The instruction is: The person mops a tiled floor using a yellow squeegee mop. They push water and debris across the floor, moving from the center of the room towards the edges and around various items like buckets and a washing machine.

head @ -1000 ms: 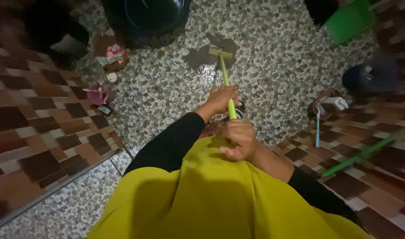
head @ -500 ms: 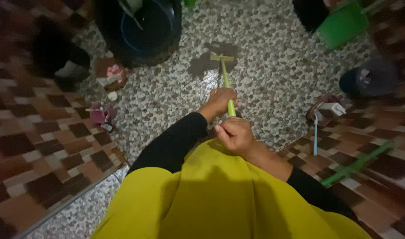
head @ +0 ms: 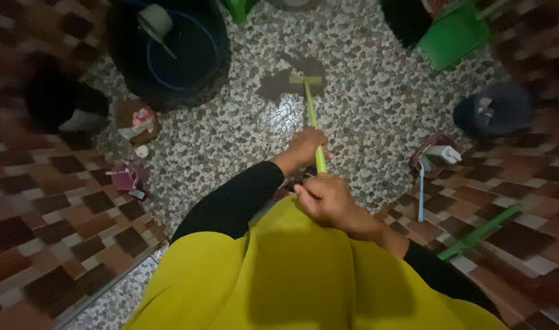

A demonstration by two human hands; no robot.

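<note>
Floor: a pebble-pattern stone floor [head: 365, 91] in grey and white, with brown and white checkered tiles [head: 53, 226] rising on both sides.
Clothing: the person wears a yellow-green cloth [head: 291, 275] over black sleeves [head: 230, 201].
Bucket: a big dark round bucket [head: 169, 55] stands at the far left of the pebble floor, with a pale scoop [head: 154, 21] inside.
Green container: a green plastic box [head: 453, 36] sits at the far right.
Brush: a long-handled scrubbing brush with light green stick [head: 313, 119] stands out in front of the person; its flat pale head [head: 305, 79] rests on a dark wet patch [head: 288, 76] of the pebbles.
Left hand: the left hand [head: 307, 146] is closed around the stick, further down toward the head.
Right hand: the right hand [head: 325, 195] is wrapped around the near end of the stick, close to the body.
Small things: a pink packet [head: 127, 177] lies on the left tiles, and a light blue toothbrush [head: 421, 192] on the right tiles.
</note>
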